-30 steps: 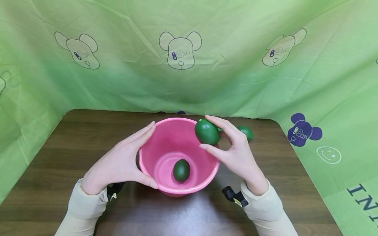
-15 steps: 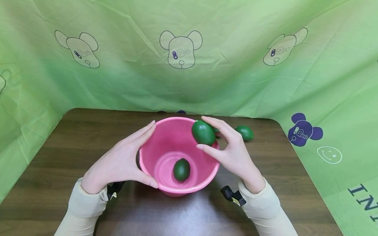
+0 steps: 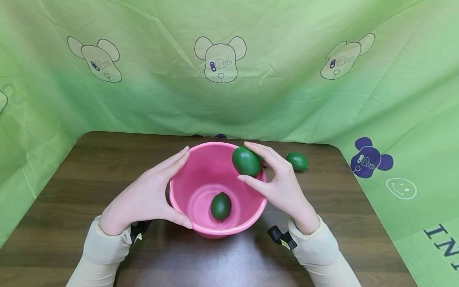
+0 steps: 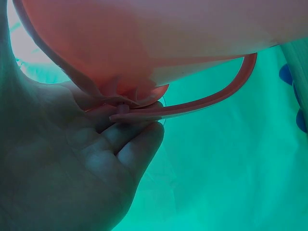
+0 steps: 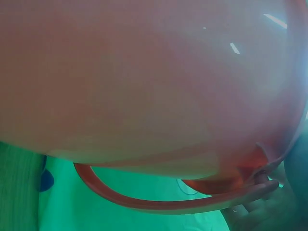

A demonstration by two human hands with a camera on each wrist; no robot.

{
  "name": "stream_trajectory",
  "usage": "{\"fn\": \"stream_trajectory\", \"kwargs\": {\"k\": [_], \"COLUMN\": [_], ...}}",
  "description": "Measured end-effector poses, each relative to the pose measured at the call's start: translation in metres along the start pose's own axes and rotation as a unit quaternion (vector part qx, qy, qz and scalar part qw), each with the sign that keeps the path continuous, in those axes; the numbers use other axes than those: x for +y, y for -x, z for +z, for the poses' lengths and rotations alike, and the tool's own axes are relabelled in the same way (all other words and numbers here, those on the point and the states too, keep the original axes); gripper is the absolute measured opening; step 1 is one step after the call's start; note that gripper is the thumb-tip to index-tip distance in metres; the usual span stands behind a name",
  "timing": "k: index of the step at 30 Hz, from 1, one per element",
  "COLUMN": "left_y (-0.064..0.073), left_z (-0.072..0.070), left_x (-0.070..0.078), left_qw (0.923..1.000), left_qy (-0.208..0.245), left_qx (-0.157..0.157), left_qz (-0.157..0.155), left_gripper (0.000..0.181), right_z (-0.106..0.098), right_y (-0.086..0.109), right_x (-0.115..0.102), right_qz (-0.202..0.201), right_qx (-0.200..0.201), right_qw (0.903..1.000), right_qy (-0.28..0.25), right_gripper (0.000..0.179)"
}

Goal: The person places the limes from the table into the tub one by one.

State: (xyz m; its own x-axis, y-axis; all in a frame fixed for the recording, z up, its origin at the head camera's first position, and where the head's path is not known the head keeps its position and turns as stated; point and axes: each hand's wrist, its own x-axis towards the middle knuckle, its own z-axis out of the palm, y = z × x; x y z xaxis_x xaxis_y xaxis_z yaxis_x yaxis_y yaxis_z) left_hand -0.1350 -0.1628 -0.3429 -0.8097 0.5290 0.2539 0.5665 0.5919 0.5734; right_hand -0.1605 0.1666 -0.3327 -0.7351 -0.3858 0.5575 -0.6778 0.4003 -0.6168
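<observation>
A pink bucket (image 3: 201,171) stands on the table with a dark green lime (image 3: 220,207) lying on its bottom. My left hand (image 3: 150,195) grips the bucket's left side, thumb at the front rim and fingers farther back. In the left wrist view those fingers (image 4: 142,147) bend beside the handle's end (image 4: 139,114). Over the right part of the rim, my right hand (image 3: 279,179) holds another lime (image 3: 246,162) between thumb and fingers. The right wrist view is mostly filled by the bucket's outer wall (image 5: 120,86), and the held lime is hidden there.
Right of the bucket, a further lime (image 3: 297,161) lies on the brown wooden table (image 3: 333,191). The bucket's handle (image 5: 159,206) hangs at its far side. Green printed cloth (image 3: 222,107) encloses the table at the back and sides.
My right hand has shifted slightly left with its lime, farther over the bucket's rim, and the lime on the table shows more fully. The left hand and bucket stay in place.
</observation>
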Motion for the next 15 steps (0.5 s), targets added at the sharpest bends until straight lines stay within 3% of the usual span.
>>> {"fn": "stream_trajectory", "kwargs": {"k": [6, 15], "left_y": [0.0001, 0.0001], "left_z": [-0.0002, -0.0001], "left_x": [0.0004, 0.0002], "left_qw": [1.0000, 1.0000], "left_qy": [0.003, 0.001], "left_qx": [0.000, 0.000], "left_qz": [-0.003, -0.002], "left_gripper": [0.144, 0.144], "right_z": [0.0012, 0.0029], "right_y": [0.0001, 0.0008], "right_x": [-0.0002, 0.0006], "right_qz": [-0.015, -0.016], "right_qx": [0.006, 0.001], "right_qw": [0.9999, 0.9995], "right_qy": [0.005, -0.029], "right_gripper": [0.076, 0.071]}}
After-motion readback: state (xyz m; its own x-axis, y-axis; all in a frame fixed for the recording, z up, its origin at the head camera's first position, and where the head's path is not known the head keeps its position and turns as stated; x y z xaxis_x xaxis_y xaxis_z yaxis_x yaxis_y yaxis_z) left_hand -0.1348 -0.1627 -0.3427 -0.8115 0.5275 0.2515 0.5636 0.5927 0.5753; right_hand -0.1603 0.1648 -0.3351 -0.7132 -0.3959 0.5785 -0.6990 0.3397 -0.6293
